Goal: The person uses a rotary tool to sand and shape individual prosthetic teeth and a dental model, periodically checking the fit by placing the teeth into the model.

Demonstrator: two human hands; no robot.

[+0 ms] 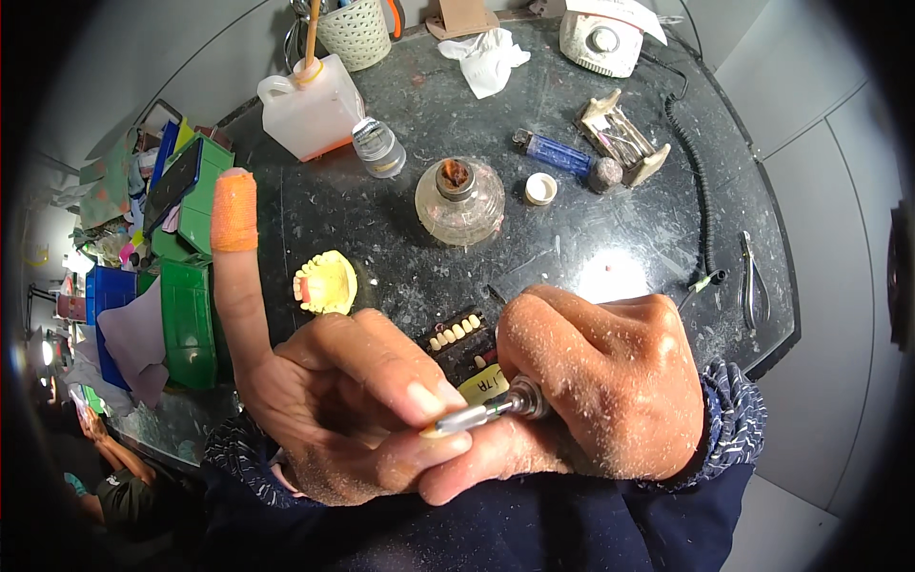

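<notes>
My left hand (329,391) pinches a small yellowish piece (432,432) between thumb and fingertips; most of it is hidden. One finger, wrapped in orange tape (234,212), sticks straight up. Curled around a metal rotary handpiece (522,397), my right hand (610,391) holds the tool's tip against or very close to that piece. Pale dust covers the right hand. Just beyond the hands lie a strip of false teeth (455,333) and a yellow label (483,383), partly covered by the right hand. A yellow dental cast (331,281) with a pink patch stands beyond my left hand.
A glass spirit lamp (459,212), white cap (540,189), blue lighter (555,153) and beige frame (624,138) stand farther back. A coiled cord (688,162) runs from a white control box (600,40). Pliers (753,281) lie right; green bins (188,324) left.
</notes>
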